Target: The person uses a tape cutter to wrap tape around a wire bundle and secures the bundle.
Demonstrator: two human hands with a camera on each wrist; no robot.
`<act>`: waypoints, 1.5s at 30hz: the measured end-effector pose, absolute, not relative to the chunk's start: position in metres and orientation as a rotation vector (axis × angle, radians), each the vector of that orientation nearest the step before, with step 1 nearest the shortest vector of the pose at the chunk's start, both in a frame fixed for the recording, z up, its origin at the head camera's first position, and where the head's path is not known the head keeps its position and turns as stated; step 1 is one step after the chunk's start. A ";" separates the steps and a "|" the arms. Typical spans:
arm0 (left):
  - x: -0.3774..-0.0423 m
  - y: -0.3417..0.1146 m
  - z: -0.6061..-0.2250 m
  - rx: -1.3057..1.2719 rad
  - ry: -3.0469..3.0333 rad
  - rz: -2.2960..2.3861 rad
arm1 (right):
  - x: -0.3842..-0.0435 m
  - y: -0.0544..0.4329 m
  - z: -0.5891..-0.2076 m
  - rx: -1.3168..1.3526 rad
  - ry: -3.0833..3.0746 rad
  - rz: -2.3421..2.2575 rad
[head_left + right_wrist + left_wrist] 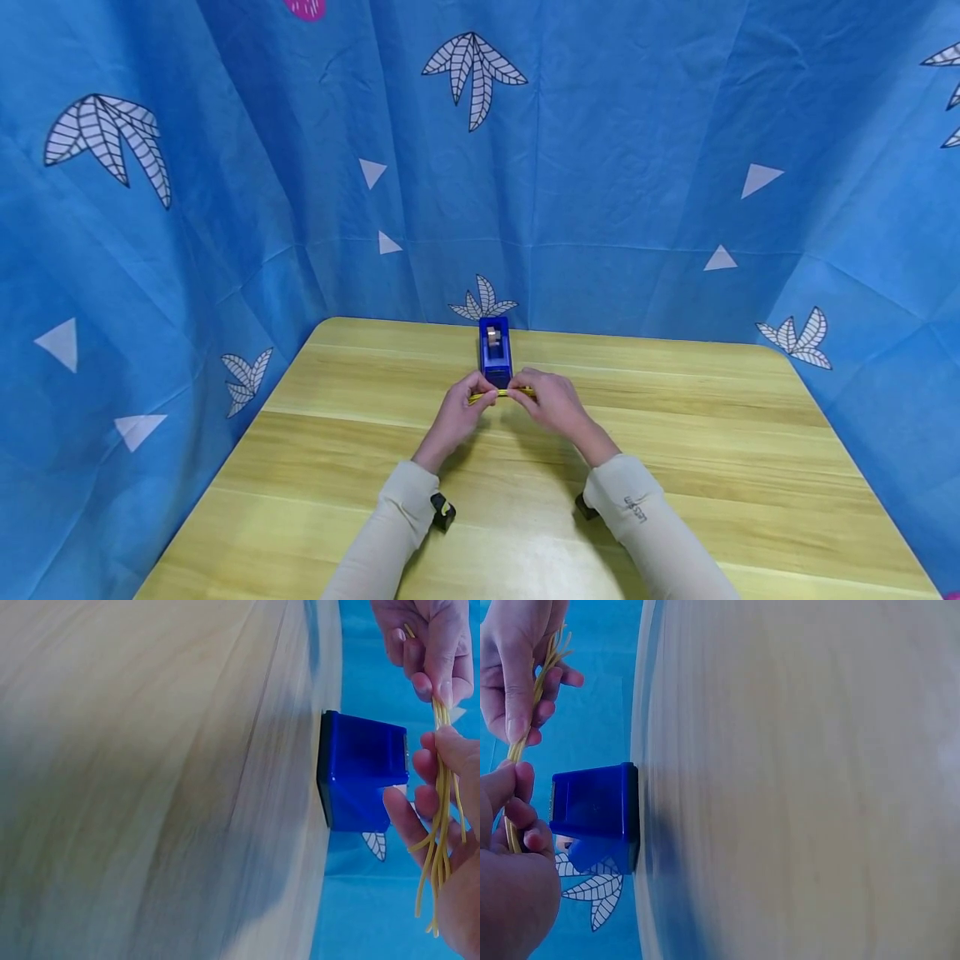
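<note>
A thin bundle of yellow strands (502, 392) is stretched between my two hands, raised over the table. My left hand (457, 410) pinches one side of it between thumb and fingers. Close beside it, my right hand (551, 404) pinches the other side. In the right wrist view, the loose strand ends (437, 862) fan out below the right hand's fingers. Just beyond both hands stands a blue tape dispenser (496, 367) with a small roll in it. The left wrist view shows the dispenser's blue end (592, 802) beside the hands.
The wooden table (712, 442) spreads out on both sides of the arms. Behind it and at its sides hangs a blue curtain (622, 167) with leaf and triangle prints. A black strap (442, 512) sits at the left sleeve.
</note>
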State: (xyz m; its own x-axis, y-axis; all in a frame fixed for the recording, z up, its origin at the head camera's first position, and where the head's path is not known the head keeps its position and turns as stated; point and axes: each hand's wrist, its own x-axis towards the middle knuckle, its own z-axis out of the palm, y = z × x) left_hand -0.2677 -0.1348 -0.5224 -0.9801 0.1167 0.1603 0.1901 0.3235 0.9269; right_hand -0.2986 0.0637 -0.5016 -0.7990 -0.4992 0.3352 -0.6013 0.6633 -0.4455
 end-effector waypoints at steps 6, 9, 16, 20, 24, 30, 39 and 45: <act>-0.269 -0.135 -0.524 -0.303 -2.504 -1.761 | -0.300 0.065 -0.503 0.907 -2.686 0.813; -0.269 -0.134 -0.524 -0.306 -2.507 -1.757 | -0.301 0.065 -0.503 0.911 -2.692 0.806; -0.269 -0.133 -0.524 -0.316 -2.504 -1.751 | -0.301 0.071 -0.502 0.919 -2.724 0.861; -0.271 -0.132 -0.525 -0.348 -2.514 -1.725 | -0.302 0.076 -0.502 0.908 -2.731 0.877; -0.271 -0.130 -0.525 -0.334 -2.525 -1.729 | -0.302 0.080 -0.503 0.929 -2.721 0.881; -0.270 -0.130 -0.525 -0.322 -2.530 -1.736 | -0.302 0.084 -0.503 0.947 -2.714 0.865; -0.270 -0.132 -0.524 -0.297 -2.532 -1.748 | -0.300 0.093 -0.502 0.921 -2.719 0.875; -0.270 -0.134 -0.524 -0.313 -2.525 -1.716 | -0.300 0.103 -0.505 0.885 -2.741 0.940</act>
